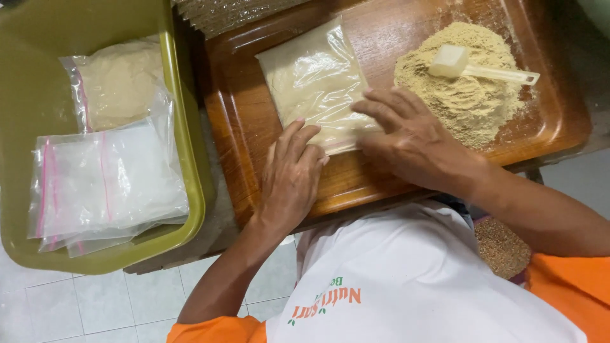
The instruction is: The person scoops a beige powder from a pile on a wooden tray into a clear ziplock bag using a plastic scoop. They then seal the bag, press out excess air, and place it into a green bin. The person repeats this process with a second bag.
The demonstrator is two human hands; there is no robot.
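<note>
Wooden tray (267,121) on desk; olive tub (190,159) beside it with sealed bags (108,184). Powder-filled bag (314,79) flat on tray, left hand (291,181) and right hand (406,136) spread flat, fingers pressing near edge, gripping nothing. Powder heap (467,101), white scoop (473,67) on top.

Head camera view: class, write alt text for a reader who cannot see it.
Both hands, left hand and right hand, press flat on a clear bag of tan powder lying on a wooden tray. A white scoop rests in a powder heap; a green tub holds more bags.
</note>
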